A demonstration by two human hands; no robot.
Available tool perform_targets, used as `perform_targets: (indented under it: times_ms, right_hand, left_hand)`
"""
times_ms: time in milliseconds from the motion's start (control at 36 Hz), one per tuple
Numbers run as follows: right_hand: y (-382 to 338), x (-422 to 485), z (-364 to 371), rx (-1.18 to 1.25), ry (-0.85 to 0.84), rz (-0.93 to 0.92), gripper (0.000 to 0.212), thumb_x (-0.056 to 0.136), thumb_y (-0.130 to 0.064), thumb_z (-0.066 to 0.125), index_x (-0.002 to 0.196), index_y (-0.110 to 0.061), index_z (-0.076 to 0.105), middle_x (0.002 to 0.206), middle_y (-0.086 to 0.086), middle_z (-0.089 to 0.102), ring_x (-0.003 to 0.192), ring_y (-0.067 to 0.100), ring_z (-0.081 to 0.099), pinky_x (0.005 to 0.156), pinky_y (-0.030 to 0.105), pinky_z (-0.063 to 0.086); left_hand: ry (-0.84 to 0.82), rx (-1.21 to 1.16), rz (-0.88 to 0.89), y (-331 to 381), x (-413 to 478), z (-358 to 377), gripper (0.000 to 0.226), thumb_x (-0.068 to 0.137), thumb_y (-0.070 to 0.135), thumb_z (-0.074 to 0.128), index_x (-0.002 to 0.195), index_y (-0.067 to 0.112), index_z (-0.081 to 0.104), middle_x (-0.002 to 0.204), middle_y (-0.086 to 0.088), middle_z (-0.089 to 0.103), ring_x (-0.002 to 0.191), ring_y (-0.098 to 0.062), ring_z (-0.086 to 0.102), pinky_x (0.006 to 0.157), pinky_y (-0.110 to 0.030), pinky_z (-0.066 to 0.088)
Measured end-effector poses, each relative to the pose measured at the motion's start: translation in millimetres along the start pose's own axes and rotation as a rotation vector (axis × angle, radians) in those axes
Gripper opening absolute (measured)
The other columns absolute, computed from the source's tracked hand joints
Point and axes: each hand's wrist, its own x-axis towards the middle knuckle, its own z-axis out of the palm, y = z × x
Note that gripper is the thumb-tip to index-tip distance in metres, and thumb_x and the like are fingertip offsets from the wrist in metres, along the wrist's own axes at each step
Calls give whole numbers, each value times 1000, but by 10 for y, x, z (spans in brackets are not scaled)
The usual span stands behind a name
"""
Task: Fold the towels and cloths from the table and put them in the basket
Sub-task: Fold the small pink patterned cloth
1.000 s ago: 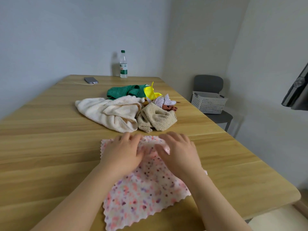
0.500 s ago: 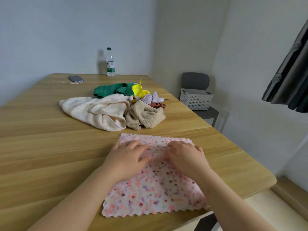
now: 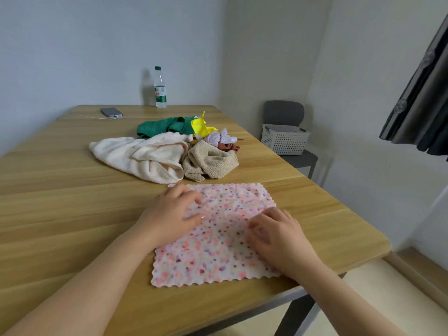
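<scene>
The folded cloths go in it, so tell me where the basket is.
In the head view, the white basket sits on the grey chair in the room's corner, just off the right edge of the table, roughly level with the pile of unfolded cloths.

No wording is being shown clearly enough to be read. A green and white label is being carried round the lower part of the water bottle at the far end of the table, and a few pale marks are being shown on it, but the print is too small and too blurred to be made out as letters or numbers.
</scene>
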Motion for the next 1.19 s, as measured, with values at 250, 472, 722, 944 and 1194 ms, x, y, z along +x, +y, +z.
perform_targets:
  times_ms: [250,472,722,944,1194]
  right_hand:
    - [404,-369,-202,203,-112,-37,43,66,-69,47,88,-36,64,92,-32,46,93,2,45,82,21,40]
    - [383,-410,-280,168,-270,-18,30,66,-72,58,86,-52,47,102,-36,39,103,-2,34,94,18,29]
    - [357,-402,-286,229,-219,59,19,81,-37,67,74,-45,52,96,-32,48,101,3,43,92,19,37]
    - [292,-335,-378,338,-227,176,9,88,-36,60,81,-33,56,84,-10,61,79,8,56,68,18,45]
    - [141,226,-384,634,99,317,7,90,-21,60,83,-22,59,74,7,65,66,17,53,55,24,40]
  left_hand:
    - [-103,-298,196,-210,-511,18,20,68,54,58,87,47,61,99,21,62,93,-4,59,81,-17,46]
    - [-284,-35,263,-210,-709,-45,69,51,96,34,111,63,37,133,48,25,128,23,14,111,-10,4]
    - [-260,31,227,-200,-789,-31,73,54,98,8,113,61,31,130,49,18,126,29,4,113,-17,-5]
    - [-25,-87,249,-256,-787,17,83,67,90,8,103,44,66,96,58,44,104,29,41,105,-13,16]
    - [233,-806,-279,-178,-141,-304,15,80,36,70,85,22,70,94,-2,71,93,-18,62,84,-32,46]
